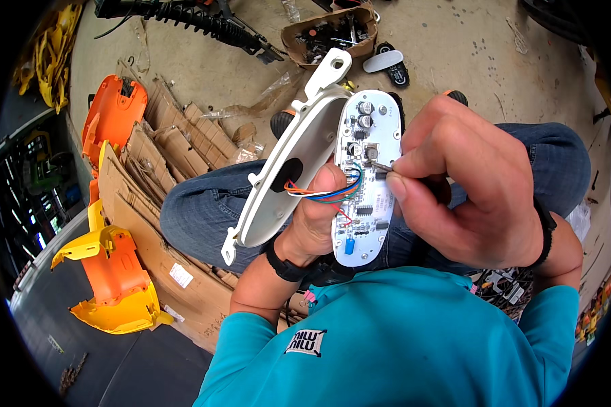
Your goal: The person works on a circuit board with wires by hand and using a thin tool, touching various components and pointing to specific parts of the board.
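Note:
A long white circuit board (370, 193) with rounded ends stands over my lap, its component side toward me. It carries capacitors, chips and a blue part near its lower end. My left hand (310, 224) is closed on it, thumb up by the wires. Coloured wires (329, 197) run from the board into a dark round hole in the white plastic housing (259, 210), which leans open to the left. My right hand (472, 186) pinches a thin metal tool (381, 165), its tip at the upper middle of the board. The tool's other end is hidden.
Flattened cardboard (146, 237) lies to the left, with orange and yellow plastic panels (115, 275) on it. A cardboard box (299, 41) of small parts sits ahead, beside a black piece with a grey pad (387, 62). A shock absorber (197, 24) lies far left.

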Action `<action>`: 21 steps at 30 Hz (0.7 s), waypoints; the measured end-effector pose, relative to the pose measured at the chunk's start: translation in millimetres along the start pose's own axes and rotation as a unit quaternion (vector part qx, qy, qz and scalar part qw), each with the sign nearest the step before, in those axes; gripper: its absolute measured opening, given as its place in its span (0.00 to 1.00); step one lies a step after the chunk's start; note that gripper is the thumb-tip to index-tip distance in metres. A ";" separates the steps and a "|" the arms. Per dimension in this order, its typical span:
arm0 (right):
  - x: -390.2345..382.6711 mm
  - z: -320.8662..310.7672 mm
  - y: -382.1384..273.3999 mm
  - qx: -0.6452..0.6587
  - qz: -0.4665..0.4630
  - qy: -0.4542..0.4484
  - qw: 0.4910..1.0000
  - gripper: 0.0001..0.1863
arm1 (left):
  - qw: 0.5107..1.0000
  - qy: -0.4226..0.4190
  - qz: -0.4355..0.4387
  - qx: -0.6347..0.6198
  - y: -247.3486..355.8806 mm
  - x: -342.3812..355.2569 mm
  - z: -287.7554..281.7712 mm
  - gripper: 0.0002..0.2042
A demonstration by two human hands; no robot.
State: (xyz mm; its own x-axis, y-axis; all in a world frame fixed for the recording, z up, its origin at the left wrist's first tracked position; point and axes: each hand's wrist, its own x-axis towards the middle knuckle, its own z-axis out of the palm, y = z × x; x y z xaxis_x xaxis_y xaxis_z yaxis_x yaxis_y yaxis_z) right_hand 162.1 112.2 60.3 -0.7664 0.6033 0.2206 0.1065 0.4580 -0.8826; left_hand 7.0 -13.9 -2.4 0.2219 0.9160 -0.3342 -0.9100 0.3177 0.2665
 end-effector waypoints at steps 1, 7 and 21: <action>0.0 -0.2 0.0 0.000 -0.001 -0.001 1.000 0.08 | 1.000 0.001 0.002 0.002 -0.1 -0.2 0.0 0.33; 0.5 -3.5 0.1 -0.002 -0.004 -0.015 1.000 0.09 | 1.000 0.004 -0.003 0.004 -0.5 -0.9 -0.8 0.34; 1.1 -2.4 0.3 0.010 0.002 -0.014 1.000 0.08 | 1.000 0.010 -0.011 0.015 -2.3 -1.7 -2.5 0.36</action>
State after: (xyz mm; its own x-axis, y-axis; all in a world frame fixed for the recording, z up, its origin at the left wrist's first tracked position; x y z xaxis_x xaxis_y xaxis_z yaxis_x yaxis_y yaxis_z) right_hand 162.8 114.5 61.3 -0.7828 0.5874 0.2051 0.0973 0.4412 -0.8921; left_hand 7.9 -16.7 -4.7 0.2344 0.9041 -0.3574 -0.8937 0.3451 0.2869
